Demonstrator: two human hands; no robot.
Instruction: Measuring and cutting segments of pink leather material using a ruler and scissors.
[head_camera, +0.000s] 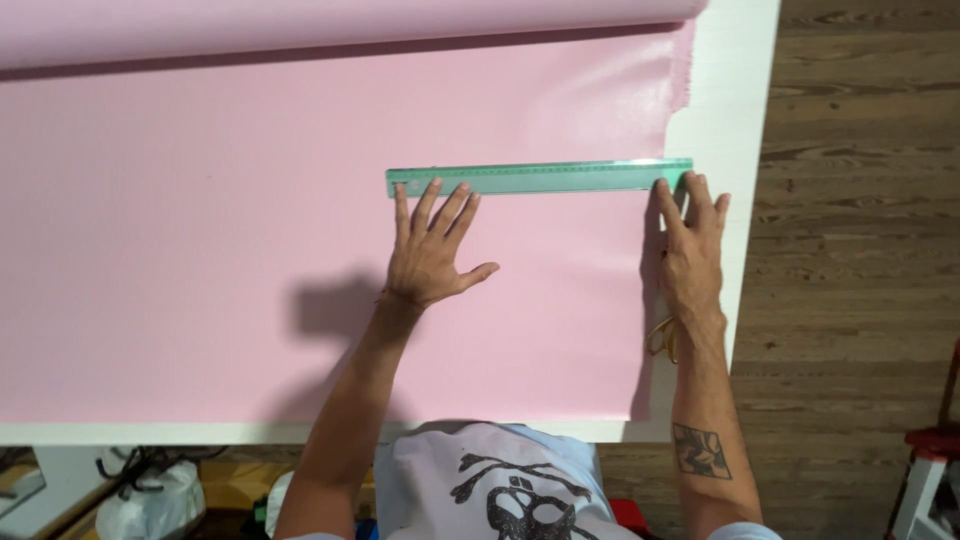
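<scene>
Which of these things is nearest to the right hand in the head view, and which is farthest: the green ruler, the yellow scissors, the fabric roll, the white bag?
From the right hand:
1. Green ruler, touched by its fingertips.
2. Yellow scissors, beside the wrist.
3. Fabric roll, along the table's far edge.
4. White bag, on the floor, lower left.

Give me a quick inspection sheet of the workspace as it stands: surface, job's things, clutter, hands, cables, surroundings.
Surface: white table, mostly covered by pink sheet.
Job's things: pink sheet unrolled from its roll at the far edge; green ruler lying flat across the sheet, its right end at the sheet's edge.
Clutter: yellowish object partly hidden under the right wrist, kind unclear.
Hands: left hand spread, fingertips on the ruler's left end; right hand fingertips at its right end.
Cables: dark cord-like loops below the table, unclear.
Surroundings: wooden floor; white bag; red and white stool.
</scene>
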